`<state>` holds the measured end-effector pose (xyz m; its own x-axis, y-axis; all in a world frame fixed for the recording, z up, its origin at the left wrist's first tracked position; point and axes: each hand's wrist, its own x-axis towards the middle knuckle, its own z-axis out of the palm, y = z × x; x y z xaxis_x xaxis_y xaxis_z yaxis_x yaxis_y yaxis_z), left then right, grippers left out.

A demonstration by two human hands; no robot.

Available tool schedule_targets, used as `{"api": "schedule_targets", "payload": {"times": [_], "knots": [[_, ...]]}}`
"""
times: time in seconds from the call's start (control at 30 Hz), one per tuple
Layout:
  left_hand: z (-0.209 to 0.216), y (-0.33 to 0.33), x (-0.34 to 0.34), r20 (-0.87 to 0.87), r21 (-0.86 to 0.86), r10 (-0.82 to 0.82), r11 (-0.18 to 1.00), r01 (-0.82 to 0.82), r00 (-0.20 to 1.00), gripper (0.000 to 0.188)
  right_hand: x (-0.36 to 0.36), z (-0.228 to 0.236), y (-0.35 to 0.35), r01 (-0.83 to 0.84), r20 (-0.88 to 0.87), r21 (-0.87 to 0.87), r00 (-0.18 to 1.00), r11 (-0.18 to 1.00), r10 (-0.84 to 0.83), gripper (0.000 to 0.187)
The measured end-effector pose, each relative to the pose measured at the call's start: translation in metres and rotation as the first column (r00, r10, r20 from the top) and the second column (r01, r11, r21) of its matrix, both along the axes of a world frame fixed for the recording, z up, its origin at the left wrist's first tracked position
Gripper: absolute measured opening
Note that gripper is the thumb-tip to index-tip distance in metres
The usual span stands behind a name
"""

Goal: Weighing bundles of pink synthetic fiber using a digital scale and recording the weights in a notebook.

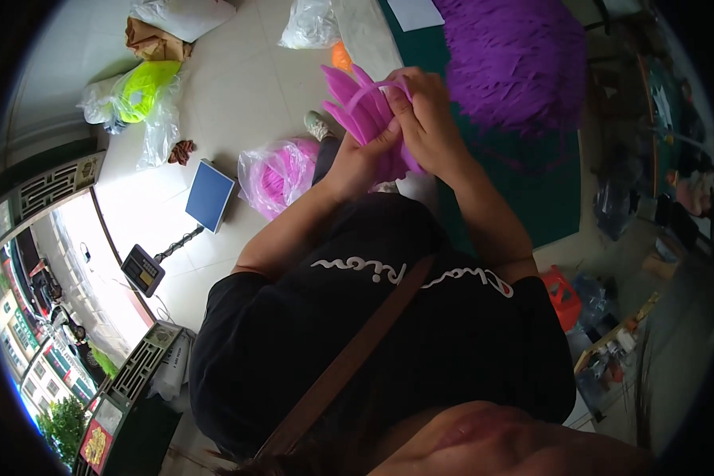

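Note:
Both my hands are closed around a bundle of pink strips, held up in front of me. Its several flat, pointed ends fan out to the upper left. My left hand wraps the lower side of the bundle, its thumb lying across the strips. From the right, my right hand grips it near the top, thumb pressed on a narrow pink strip that loops over the bundle. A small white bit shows by that thumb. The fingers behind the bundle are mostly hidden.
A large heap of purple strips lies on the green table to the right. On the floor at left are a clear bag of pink strips, a platform scale and a bag with yellow-green stuff. An orange bag sits lower right.

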<state>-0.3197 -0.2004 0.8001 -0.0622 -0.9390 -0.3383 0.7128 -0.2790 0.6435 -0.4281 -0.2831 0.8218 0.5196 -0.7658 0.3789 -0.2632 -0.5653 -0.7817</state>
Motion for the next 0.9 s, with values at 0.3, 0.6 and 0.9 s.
{"api": "schedule_targets", "payload": {"times": [0.3, 0.6, 0.9], "knots": [[-0.003, -0.091, 0.205, 0.200, -0.116, -0.302, 0.937, 0.328, 0.932, 0.019, 0.162, -0.029, -0.126, -0.499, 0.291, 0.759, 0.835, 0.419, 0.467, 0.026], [-0.020, -0.116, 0.427, -0.107, -0.261, 0.436, 0.855, -0.448, 0.894, 0.016, 0.051, -0.312, -0.104, 0.401, -0.667, 0.694, 0.043, 0.598, 0.744, 0.057], [-0.039, -0.133, 0.542, 0.423, -0.365, 0.863, 0.441, -0.820, 0.276, 0.022, 0.014, -0.324, -0.122, 0.508, -0.567, 0.766, 0.249, 0.393, 0.785, 0.049]]}}
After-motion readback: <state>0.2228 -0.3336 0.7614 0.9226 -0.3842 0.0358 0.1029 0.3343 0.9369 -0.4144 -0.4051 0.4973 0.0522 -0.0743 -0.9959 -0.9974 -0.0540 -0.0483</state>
